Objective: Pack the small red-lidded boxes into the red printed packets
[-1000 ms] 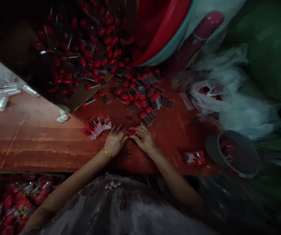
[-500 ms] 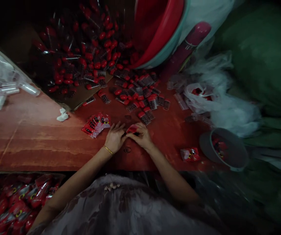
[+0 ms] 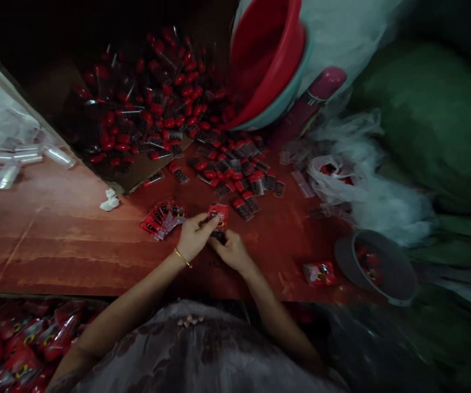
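Left hand (image 3: 193, 238): fingertips pinched on lower left edge of red packet (image 3: 219, 214). Right hand (image 3: 229, 250): fingers closed on packet's bottom edge, directly below it. Packet held upright between both hands, just above bench (image 3: 55, 240). Stack of red packets (image 3: 162, 218) lies just left of left hand. Grey bowl (image 3: 377, 267) well apart, right.

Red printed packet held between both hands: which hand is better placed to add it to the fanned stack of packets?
Probably left: the left hand pinches the red printed packet and lies beside the fanned stack.
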`<state>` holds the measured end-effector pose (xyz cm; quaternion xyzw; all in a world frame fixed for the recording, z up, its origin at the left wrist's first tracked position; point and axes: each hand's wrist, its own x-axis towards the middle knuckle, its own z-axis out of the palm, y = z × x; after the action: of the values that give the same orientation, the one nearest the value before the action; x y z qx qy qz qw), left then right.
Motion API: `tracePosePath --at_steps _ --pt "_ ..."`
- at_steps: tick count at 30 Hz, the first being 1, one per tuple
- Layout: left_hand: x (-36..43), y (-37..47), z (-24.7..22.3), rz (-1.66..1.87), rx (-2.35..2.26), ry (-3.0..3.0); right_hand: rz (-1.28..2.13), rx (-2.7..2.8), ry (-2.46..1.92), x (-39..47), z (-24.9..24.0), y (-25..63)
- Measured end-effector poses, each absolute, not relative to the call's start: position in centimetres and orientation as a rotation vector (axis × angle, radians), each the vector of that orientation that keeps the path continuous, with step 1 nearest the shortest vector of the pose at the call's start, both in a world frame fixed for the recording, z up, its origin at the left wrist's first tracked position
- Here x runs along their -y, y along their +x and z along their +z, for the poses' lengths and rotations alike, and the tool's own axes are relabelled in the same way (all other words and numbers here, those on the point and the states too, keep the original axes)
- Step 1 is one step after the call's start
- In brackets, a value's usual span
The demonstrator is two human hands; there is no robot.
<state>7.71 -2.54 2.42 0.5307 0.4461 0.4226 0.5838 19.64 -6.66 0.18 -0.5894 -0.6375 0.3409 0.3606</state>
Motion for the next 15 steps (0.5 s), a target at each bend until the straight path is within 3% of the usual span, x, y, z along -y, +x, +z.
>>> tracePosePath --at_steps 4,11,15 --pt "2.7 7.8 2.6 1.131 -1.123 0.941 0.981 1.565 -1.591 7.5 0.7 18.8" --pt "2.8 7.4 2.8 1.147 -1.267 1.347 0.795 1.679 -1.739 7.7 2.1 18.4" --pt "1.3 6.5 2.7 1.236 -1.38 1.269 0.665 1.859 -1.746 8.6 2.2 18.1"
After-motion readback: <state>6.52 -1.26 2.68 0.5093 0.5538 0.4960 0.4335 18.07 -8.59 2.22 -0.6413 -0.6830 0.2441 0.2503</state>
